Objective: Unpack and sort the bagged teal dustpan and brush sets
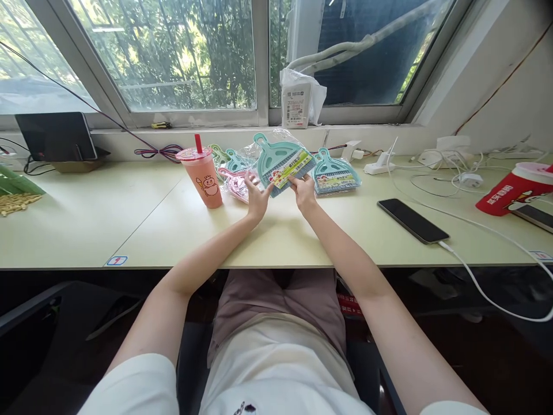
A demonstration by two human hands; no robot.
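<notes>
A teal mini dustpan and brush set (271, 154) in clear plastic with a yellow-green label is held tilted above the desk. My left hand (258, 199) grips its lower left edge, and my right hand (303, 193) pinches the lower right side near the label. Just right of it, a second teal dustpan set (333, 173) lies on the desk. Behind my left hand is a wrapped pink set (235, 183), partly hidden by that hand. Further back lie another teal set (236, 160) and a green one (218, 154), both partly covered.
An orange drink cup (204, 183) with a red straw stands left of my left hand. To the right are a phone (412, 220) on a white cable, a tipped red cup (516, 189) and tangled chargers (469, 178). A tablet (56, 137) leans at the back left.
</notes>
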